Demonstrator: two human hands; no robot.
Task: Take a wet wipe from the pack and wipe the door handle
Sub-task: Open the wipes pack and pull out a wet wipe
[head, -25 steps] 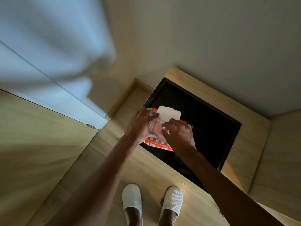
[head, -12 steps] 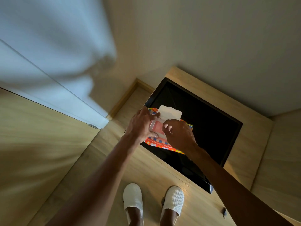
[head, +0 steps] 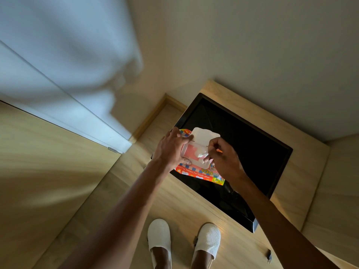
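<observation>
A colourful wet wipe pack (head: 198, 174) lies on the near left corner of a black tabletop (head: 250, 152). Its white lid flap (head: 204, 137) stands open at the far side. My left hand (head: 171, 150) grips the pack's left end, thumb on the front edge. My right hand (head: 225, 160) is over the opening, its fingertips pinching a bit of white wet wipe (head: 202, 153) that pokes out of the pink opening. No door handle is in view.
The black tabletop rests on a light wooden unit (head: 303, 171) against a beige wall. A white door or panel (head: 64, 105) runs along the left, a wooden surface (head: 48, 181) below it. My feet in white slippers (head: 159, 237) stand on the wooden floor. A small dark object (head: 269, 255) lies at lower right.
My right hand's fingers have moved down into the pack's opening and pinched a bit of wipe, which now shows white there. My left hand keeps its hold.
</observation>
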